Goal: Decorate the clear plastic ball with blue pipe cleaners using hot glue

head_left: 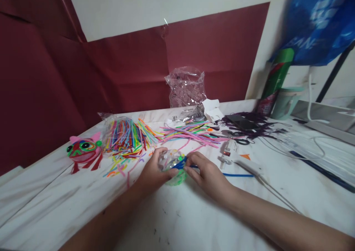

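Blue strip (181, 163) slanted across the plastic piece (177, 180); right hand (203, 171) pinched it at the piece's right, left hand (154, 169) clasped its left

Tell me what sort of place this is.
Likely a craft table, perhaps at home: it holds multicoloured pipe cleaners, what looks like a white hot-glue gun and a pink-eared craft figure.

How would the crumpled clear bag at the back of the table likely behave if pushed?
Probably very light for its size, since the bag looks like thin, see-through film. Likely floppy, given its many creases. It may slump or tip easily, as it stands upright.
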Demonstrator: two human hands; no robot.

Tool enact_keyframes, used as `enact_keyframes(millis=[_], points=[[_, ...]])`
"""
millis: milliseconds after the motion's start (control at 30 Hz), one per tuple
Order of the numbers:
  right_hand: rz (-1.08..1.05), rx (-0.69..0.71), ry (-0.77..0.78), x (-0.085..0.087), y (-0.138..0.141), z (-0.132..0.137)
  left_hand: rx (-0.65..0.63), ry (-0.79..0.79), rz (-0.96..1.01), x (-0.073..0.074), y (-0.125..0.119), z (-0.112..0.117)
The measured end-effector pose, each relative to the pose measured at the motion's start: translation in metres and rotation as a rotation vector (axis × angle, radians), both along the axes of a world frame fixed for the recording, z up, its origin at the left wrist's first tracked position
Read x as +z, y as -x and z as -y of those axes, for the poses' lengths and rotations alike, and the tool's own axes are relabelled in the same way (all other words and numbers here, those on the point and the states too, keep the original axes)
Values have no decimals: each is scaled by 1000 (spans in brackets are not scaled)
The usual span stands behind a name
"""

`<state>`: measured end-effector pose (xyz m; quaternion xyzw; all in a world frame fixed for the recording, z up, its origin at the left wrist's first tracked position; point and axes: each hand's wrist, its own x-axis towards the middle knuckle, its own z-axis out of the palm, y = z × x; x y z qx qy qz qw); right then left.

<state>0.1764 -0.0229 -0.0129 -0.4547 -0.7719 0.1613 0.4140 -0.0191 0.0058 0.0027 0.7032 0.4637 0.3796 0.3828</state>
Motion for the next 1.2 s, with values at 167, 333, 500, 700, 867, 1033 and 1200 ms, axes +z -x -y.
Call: enact_keyframes(millis=[167, 333, 500, 700, 867, 1033, 1200], points=[[-25, 5, -20, -1, 1, 1, -26, -2, 37, -6, 4, -2], [-62, 15, -70, 1, 1, 1, -132, 37, 131, -11, 8, -7], [-65, 20, -83, 2, 1, 5, -219, 66, 167, -12, 7, -7], [-53, 111, -99, 5, -4, -1, -247, 46, 167, -11, 8, -10], [-52, 116, -128, 6, -8, -5, -278, 61, 200, -16, 11, -15], [-73, 96, -115, 6, -6, -2, -305, 27, 235, -16, 10, -14], [-104, 75, -72, 6, -5, -2, -308, -31, 226, -16, 11, -15]])
